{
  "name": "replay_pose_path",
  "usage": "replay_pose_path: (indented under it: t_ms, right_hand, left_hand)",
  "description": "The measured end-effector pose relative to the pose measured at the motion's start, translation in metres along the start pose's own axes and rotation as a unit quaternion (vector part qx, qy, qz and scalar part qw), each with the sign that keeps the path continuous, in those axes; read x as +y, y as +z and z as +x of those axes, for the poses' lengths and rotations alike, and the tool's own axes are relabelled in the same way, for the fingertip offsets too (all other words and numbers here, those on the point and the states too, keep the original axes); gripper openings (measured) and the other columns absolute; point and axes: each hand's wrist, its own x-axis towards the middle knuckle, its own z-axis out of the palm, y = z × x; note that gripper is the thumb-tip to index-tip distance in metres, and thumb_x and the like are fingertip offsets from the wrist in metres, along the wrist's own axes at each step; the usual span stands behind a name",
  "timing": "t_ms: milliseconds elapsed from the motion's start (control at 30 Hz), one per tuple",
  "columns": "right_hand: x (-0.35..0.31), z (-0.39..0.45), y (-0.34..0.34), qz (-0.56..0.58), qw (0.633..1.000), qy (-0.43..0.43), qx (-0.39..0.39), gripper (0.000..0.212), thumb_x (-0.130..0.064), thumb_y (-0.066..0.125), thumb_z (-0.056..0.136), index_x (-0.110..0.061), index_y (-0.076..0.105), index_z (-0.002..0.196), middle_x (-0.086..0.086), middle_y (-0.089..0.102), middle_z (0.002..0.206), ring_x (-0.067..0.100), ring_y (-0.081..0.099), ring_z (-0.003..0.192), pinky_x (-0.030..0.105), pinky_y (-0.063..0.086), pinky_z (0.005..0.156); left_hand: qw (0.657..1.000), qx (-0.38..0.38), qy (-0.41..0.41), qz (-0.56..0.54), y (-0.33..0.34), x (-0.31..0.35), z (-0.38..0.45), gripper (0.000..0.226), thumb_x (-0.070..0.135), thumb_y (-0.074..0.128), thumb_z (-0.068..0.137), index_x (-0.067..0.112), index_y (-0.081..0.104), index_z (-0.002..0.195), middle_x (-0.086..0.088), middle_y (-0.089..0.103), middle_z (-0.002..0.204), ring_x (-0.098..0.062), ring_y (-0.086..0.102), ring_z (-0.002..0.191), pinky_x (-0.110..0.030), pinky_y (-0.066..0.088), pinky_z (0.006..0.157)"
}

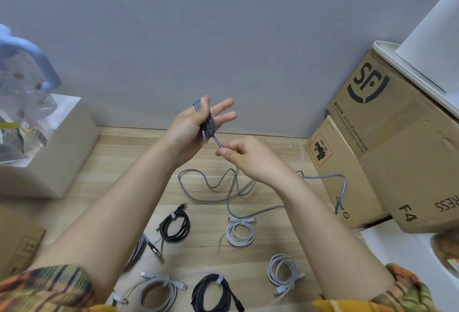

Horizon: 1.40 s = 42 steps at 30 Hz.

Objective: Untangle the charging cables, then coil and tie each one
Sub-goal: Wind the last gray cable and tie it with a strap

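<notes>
- at the bottom edge of the frame, plaid sleeves (49, 284) cover both upper arms, and between them lie tied coils on the wooden table (285, 232): a grey coil (156, 291), a black coil (211, 291) and a pale coil (283, 272).
- a little higher in the frame sit a second black coil (175, 227) and a white coil (240, 231), each bound with a light strap.
- above these, in the middle of the frame, loose loops of the braided grey cable (208, 185) sprawl on the table (one strand runs out to the right and hangs in front of a box).
- the right hand (248, 155) is raised above the table, its fingers pinching the cable between thumb and forefinger.
- the left hand (196, 125), just up and left of it, holds wound turns of the same cable against the palm with the thumb, the other fingers spread straight.
- at the right edge stand stacked cardboard boxes (387, 142); at the left edge, a beige box (49, 152) with a clear bag on it.
- a grey wall (223, 25) fills the top.
</notes>
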Motion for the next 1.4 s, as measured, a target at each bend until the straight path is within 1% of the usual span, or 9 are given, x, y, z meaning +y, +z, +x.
replay_pose_path:
  t_ms: [100, 200, 333, 433, 600, 767, 1100, 1233, 1400]
  right_hand:
    - [-0.005, -0.005, -0.004, -0.056, 0.998, -0.010, 0.010, 0.032, -0.032, 0.056, 0.091, -0.021, 0.059, 0.061, 0.000, 0.053, 0.059, 0.015, 0.048, 0.061, 0.031, 0.034, 0.058]
    - [-0.014, -0.009, -0.011, -0.123, 0.991, -0.021, 0.049, 0.016, -0.032, 0.058, 0.087, -0.024, 0.072, 0.083, -0.007, 0.060, 0.074, 0.018, 0.051, 0.074, 0.028, 0.037, 0.063]
    - [-0.019, -0.014, -0.022, -0.162, 0.981, -0.049, 0.095, 0.017, -0.036, 0.064, 0.081, -0.028, 0.065, 0.065, -0.007, 0.053, 0.060, 0.017, 0.054, 0.071, 0.027, 0.035, 0.057]
    - [-0.013, -0.009, -0.028, -0.105, 0.984, -0.058, 0.132, 0.019, -0.045, 0.075, 0.071, -0.027, 0.070, 0.075, -0.009, 0.056, 0.062, 0.014, 0.055, 0.073, 0.029, 0.044, 0.065]
    - [0.003, 0.002, -0.035, 0.082, 0.974, -0.097, 0.188, 0.013, -0.035, 0.073, 0.076, -0.031, 0.070, 0.064, -0.007, 0.068, 0.067, 0.010, 0.059, 0.068, 0.032, 0.045, 0.068]
    - [0.014, 0.009, -0.023, 0.152, 0.963, -0.107, 0.194, 0.023, -0.034, 0.056, 0.092, -0.041, 0.063, 0.072, -0.013, 0.059, 0.064, 0.005, 0.051, 0.064, 0.030, 0.042, 0.069]
    - [0.018, 0.006, 0.007, 0.082, 0.996, -0.028, 0.003, 0.024, -0.034, 0.044, 0.098, -0.026, 0.067, 0.097, -0.015, 0.048, 0.047, 0.006, 0.044, 0.055, 0.024, 0.036, 0.060]
    - [0.009, -0.002, 0.009, -0.007, 0.999, -0.025, -0.046, 0.031, -0.034, 0.044, 0.098, -0.012, 0.065, 0.098, -0.006, 0.046, 0.059, 0.010, 0.044, 0.058, 0.029, 0.037, 0.062]
    - [0.004, -0.007, -0.006, -0.074, 0.995, -0.032, -0.051, 0.028, -0.038, 0.050, 0.094, -0.023, 0.061, 0.073, -0.005, 0.057, 0.065, 0.013, 0.050, 0.064, 0.033, 0.037, 0.063]
  left_hand:
    - [0.969, -0.019, -0.006, 0.245, 0.000, -0.006, -0.003, 0.052, 0.034, 0.028, 0.103, 0.007, 0.022, 0.147, 0.015, 0.063, 0.118, 0.002, 0.066, 0.094, -0.019, 0.045, 0.090]
    - [0.889, -0.034, 0.028, 0.455, 0.005, -0.010, -0.009, 0.038, 0.025, 0.030, 0.102, 0.016, 0.035, 0.139, 0.000, 0.059, 0.127, 0.019, 0.053, 0.065, -0.010, 0.037, 0.057]
    - [0.853, -0.082, 0.026, 0.515, 0.004, -0.012, -0.017, 0.037, 0.028, 0.027, 0.102, 0.011, 0.057, 0.090, -0.005, 0.061, 0.062, 0.000, 0.056, 0.058, -0.015, 0.042, 0.076]
    - [0.888, -0.112, -0.017, 0.445, -0.001, -0.008, -0.018, 0.063, 0.037, 0.024, 0.102, -0.006, 0.053, 0.067, -0.002, 0.045, 0.042, -0.011, 0.042, 0.042, -0.021, 0.043, 0.058]
    - [0.958, -0.249, -0.110, 0.091, -0.010, 0.001, -0.022, 0.051, 0.047, 0.042, 0.094, 0.004, 0.071, 0.088, 0.010, 0.025, 0.034, -0.006, 0.026, 0.034, -0.022, 0.045, 0.051]
    - [0.867, -0.372, -0.098, -0.318, -0.010, 0.005, -0.012, 0.046, 0.022, 0.040, 0.100, -0.012, 0.044, 0.130, -0.002, 0.036, 0.048, -0.013, 0.031, 0.043, -0.029, 0.050, 0.069]
    - [0.829, -0.003, 0.023, -0.559, 0.003, 0.001, 0.001, 0.036, 0.020, 0.037, 0.102, -0.009, 0.044, 0.121, -0.002, 0.049, 0.050, -0.014, 0.048, 0.038, -0.026, 0.051, 0.078]
    - [0.895, 0.013, 0.020, -0.446, 0.006, -0.008, 0.004, 0.038, 0.029, 0.029, 0.102, 0.003, 0.057, 0.102, -0.001, 0.072, 0.080, -0.007, 0.068, 0.067, -0.026, 0.048, 0.088]
    - [1.000, -0.001, 0.019, -0.006, 0.006, -0.018, 0.001, 0.025, 0.024, 0.024, 0.103, 0.017, 0.045, 0.115, 0.003, 0.073, 0.092, -0.006, 0.068, 0.088, -0.029, 0.045, 0.097]
